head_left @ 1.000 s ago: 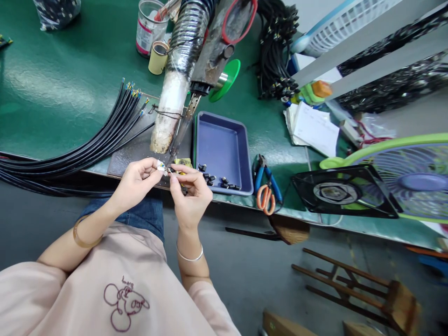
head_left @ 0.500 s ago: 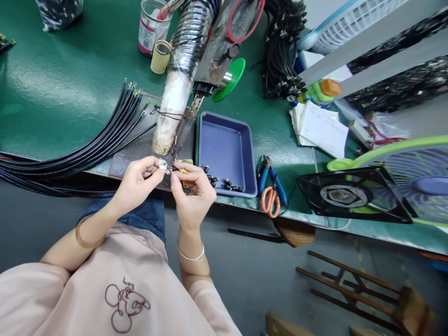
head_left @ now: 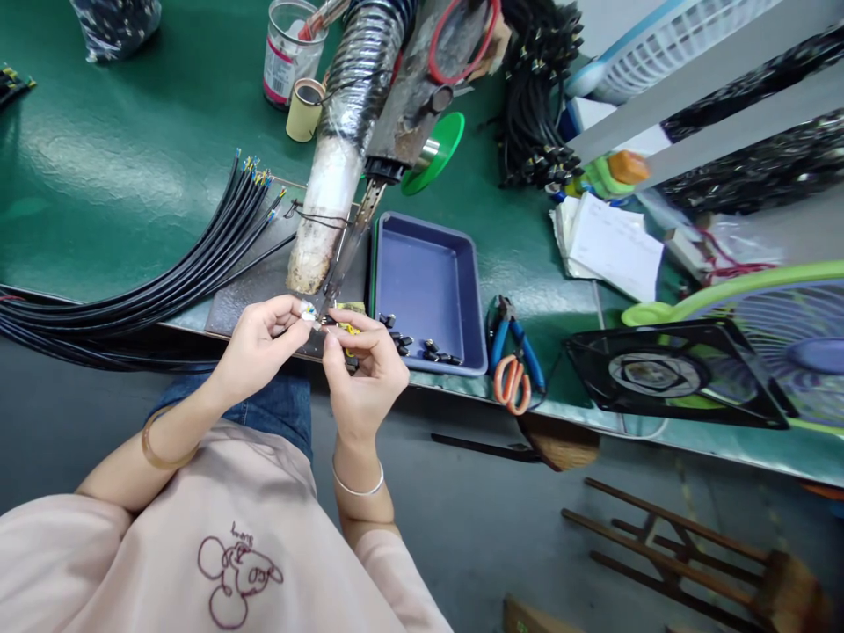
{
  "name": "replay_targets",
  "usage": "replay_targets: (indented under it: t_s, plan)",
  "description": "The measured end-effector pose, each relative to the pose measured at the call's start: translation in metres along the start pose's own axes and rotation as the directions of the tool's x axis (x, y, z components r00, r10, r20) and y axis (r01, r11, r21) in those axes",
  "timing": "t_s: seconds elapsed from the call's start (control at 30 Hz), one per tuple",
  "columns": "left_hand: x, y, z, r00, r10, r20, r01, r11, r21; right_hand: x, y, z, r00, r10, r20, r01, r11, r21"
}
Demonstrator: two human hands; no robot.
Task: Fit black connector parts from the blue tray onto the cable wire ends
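My left hand (head_left: 262, 341) is closed in a pinch on a cable end with small white, blue and yellow wires (head_left: 308, 311) showing at its fingertips. Close beside it, my right hand (head_left: 364, 367) pinches something tiny, which its thumb and finger mostly hide. Right above both fingertips, the thin tip of a soldering iron (head_left: 352, 242) points down from its stand. A white-wrapped fume hose (head_left: 322, 198) opens just behind the hands. To the left lies a bundle of black cables (head_left: 178, 294) with stripped coloured wire ends.
A blue tray (head_left: 428, 272) right of the hands holds several small black connectors (head_left: 435, 353). Beyond it lie blue-handled cutters (head_left: 518, 343) and orange-handled scissors (head_left: 512, 384). A black fan (head_left: 665, 371) stands at the table edge. A green solder spool (head_left: 445, 151) sits behind.
My right fingertips have shifted slightly down, away from the iron's tip. My left hand keeps its pinch nearly in place. The view has shifted a little.
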State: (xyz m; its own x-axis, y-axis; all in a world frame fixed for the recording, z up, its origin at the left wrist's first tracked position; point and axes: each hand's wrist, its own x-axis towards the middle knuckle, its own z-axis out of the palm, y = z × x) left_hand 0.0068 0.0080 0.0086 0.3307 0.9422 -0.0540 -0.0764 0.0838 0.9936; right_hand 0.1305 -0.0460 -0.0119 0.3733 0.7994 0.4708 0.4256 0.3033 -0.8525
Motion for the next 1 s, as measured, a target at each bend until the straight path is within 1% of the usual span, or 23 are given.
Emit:
replay_targets:
  t_s: [0.2,0.4,0.5,0.63,0.7,0.73,0.87,0.9,0.93,1.0]
  plan:
    - [-0.0013,0.0008,-0.0014,0.996,-0.083,0.036,0.084,0.996,-0.025,-0.0005,0.0021,-0.0028,0.990,-0.139,0.018,0.140,0.986,-0.093]
    - [-0.0012,-0.0019,-0.0012,0.997,-0.078,0.027,0.079,0.997,-0.004,0.0019,0.0023,-0.0024,0.986,-0.164,0.011,0.164,0.980,-0.110]
    - [-0.0010,-0.0029,-0.0005,0.998,-0.066,0.022,0.066,0.998,0.000,0.0022,0.0038,-0.0008,0.990,-0.139,-0.002,0.138,0.986,-0.093]
    - [-0.0022,-0.0020,-0.0005,0.998,-0.063,0.028,0.063,0.998,-0.002,0.0017,0.0066,0.0005,1.000,0.003,-0.019,-0.003,1.000,-0.010]
    - [-0.0032,-0.0011,-0.0014,0.997,-0.065,0.036,0.065,0.998,-0.007,0.0017,0.0077,0.0005,0.999,0.041,-0.006,-0.041,0.999,0.015]
    - [-0.0036,-0.0008,-0.0021,0.997,-0.069,0.042,0.070,0.998,-0.010,0.0018,0.0081,0.0003,0.999,0.032,0.002,-0.032,0.999,0.008]
    - [-0.0046,-0.0012,-0.0057,0.991,-0.101,0.088,0.102,0.995,-0.014,0.0024,0.0077,-0.0027,0.995,-0.102,0.018,0.104,0.991,-0.090]
    - [-0.0047,-0.0014,-0.0065,0.990,-0.105,0.098,0.106,0.994,-0.009,0.0027,0.0071,-0.0040,0.993,-0.113,0.024,0.115,0.988,-0.099]
    - [-0.0048,-0.0015,-0.0072,0.989,-0.104,0.105,0.105,0.994,-0.002,0.0030,0.0061,-0.0054,0.994,-0.101,0.036,0.104,0.990,-0.094]
    - [-0.0052,-0.0009,-0.0079,0.989,-0.095,0.110,0.094,0.995,0.011,0.0037,0.0040,-0.0079,0.997,-0.034,0.070,0.038,0.998,-0.057]
